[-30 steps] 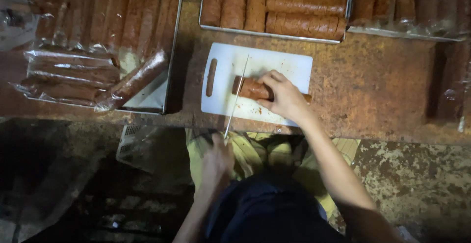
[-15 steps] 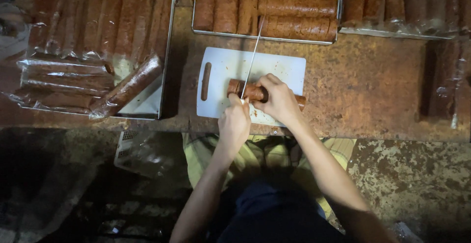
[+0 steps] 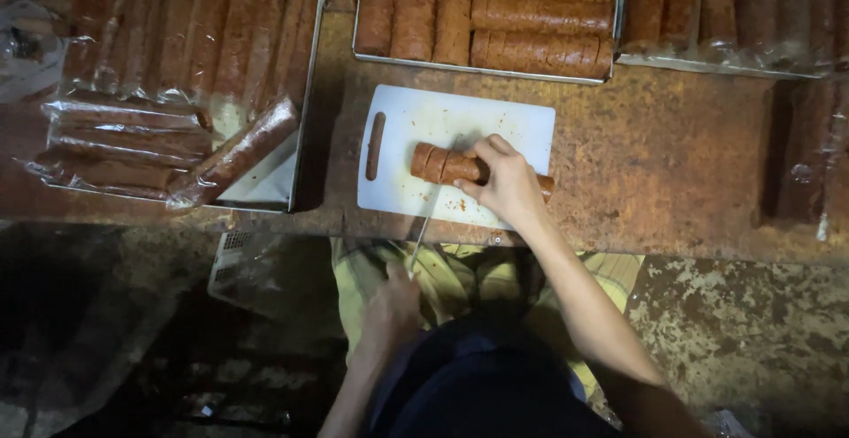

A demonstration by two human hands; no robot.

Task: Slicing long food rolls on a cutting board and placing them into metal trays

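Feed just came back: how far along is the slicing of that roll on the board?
Barely started. The roll on the white cutting board shows one or two cuts at its left end. The right hand pins it; the left hand holds the knife, its blade at the cuts. Most of the roll is uncut, and the trays hold whole rolls.

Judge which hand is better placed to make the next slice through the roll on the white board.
Left, most likely. The left hand holds the knife, its blade reaching the roll near its cut end. The right hand lies on top of the roll, pinning it to the cutting board.
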